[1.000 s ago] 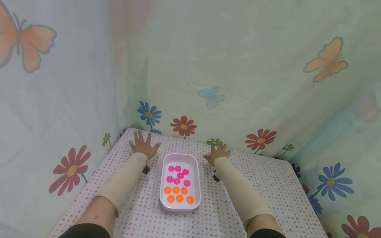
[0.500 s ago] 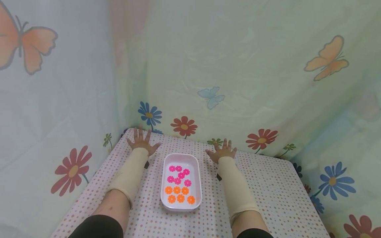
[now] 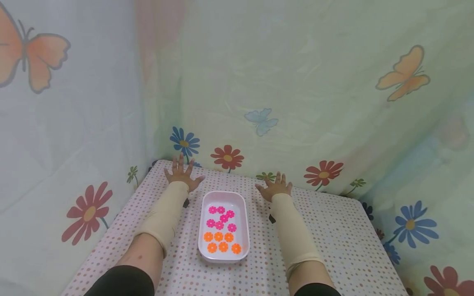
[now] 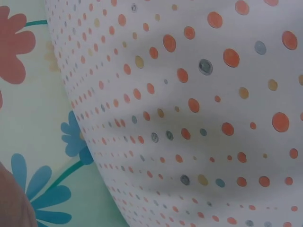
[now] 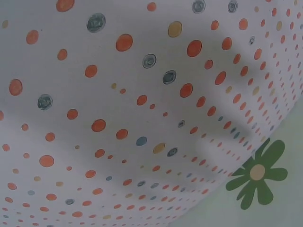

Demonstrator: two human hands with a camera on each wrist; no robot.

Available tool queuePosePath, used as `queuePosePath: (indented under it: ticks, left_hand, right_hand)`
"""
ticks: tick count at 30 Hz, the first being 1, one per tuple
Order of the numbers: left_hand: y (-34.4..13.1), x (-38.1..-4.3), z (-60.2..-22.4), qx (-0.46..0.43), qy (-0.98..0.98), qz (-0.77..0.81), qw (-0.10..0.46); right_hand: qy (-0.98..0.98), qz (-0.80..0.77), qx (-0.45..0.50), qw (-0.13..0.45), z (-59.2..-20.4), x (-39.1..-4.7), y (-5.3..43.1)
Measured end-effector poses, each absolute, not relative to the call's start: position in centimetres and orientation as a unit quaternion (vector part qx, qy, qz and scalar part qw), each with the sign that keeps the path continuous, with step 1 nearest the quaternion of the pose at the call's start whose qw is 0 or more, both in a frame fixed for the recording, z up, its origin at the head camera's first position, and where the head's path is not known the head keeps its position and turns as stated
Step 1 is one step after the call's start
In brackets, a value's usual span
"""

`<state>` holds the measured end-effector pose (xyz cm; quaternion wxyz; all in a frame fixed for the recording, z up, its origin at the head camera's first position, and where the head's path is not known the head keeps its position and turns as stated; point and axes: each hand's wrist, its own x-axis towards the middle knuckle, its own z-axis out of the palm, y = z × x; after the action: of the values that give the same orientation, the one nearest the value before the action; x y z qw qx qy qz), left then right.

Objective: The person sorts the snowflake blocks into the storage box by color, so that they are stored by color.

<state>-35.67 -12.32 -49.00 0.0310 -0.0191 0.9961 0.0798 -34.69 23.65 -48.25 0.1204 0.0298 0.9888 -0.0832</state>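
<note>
A white rectangular tray point(image 3: 242, 240) lies on the table between my two forearms. Inside it are several pink flower-shaped pieces point(image 3: 224, 218) toward the far end and several orange ones point(image 3: 218, 237) toward the near end. My left hand point(image 3: 182, 176), fingers spread, is beyond the tray's far left corner and holds nothing. On the other side, past the far right corner, my right hand point(image 3: 276, 188) has its fingers spread too, with nothing in it. A bit of the left hand point(image 4: 14, 201) shows at the edge of the left wrist view; the right wrist view shows no hand.
A dotted cloth point(image 3: 355, 242) covers the table. Curtains point(image 3: 314, 102) printed with flowers and butterflies hang along the far edge and both sides. Cream sleeves point(image 3: 296, 230) cover my forearms, and a small dark object point(image 3: 272, 219) sits at the right wrist.
Over the last second both hands moved slightly, the left one forward and to the right, the right one a little to the right with its fingers spreading. The tray and its pieces stayed put.
</note>
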Motion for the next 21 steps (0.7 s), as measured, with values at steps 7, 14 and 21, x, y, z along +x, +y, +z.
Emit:
queuePosePath:
  ticks: [7, 14, 21]
  left_hand:
    - [-12.22, -35.93, -49.15, -0.016, 0.996, 0.08, 0.048]
    - [-12.05, -35.64, -48.95, -0.015, 0.995, 0.086, 0.042]
    - [-11.89, -35.94, -49.22, -0.016, 0.996, 0.071, 0.045]
  right_hand:
    - [0.989, -0.072, 0.027, 0.125, -48.81, -34.97, 23.97]
    - [0.988, -0.082, 0.034, 0.126, -48.79, -34.94, 24.03]
    - [0.989, -0.069, 0.027, 0.127, -48.66, -34.57, 24.04]
